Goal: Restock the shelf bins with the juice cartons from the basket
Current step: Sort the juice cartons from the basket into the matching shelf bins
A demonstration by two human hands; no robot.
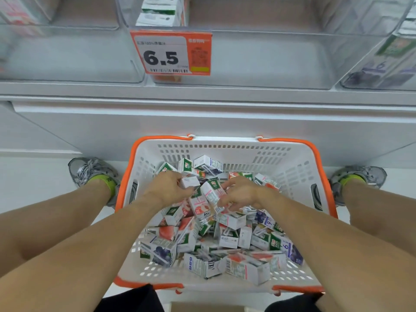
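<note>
Clear shelf bins (258,61) stand mostly bare above you, so the basket (225,143) sits between your feet, close under them. Your left hand (167,188) pinches a small white carton (190,181); your right hand (242,193) curls round a peach carton (210,191) atop the juice cartons (213,239), probably gathering several per trip.

Open top on the white basket (225,147), entry from above unblocked; orange handles (126,176) folded out along the rims. Inside, loose juice cartons (227,242) heaped edge to edge, hardly any bare floor between. Both hands crowded together mid-pile. Above, clear shelf bins (258,61) with much vacant room behind a hanging price tag (166,52).
</note>
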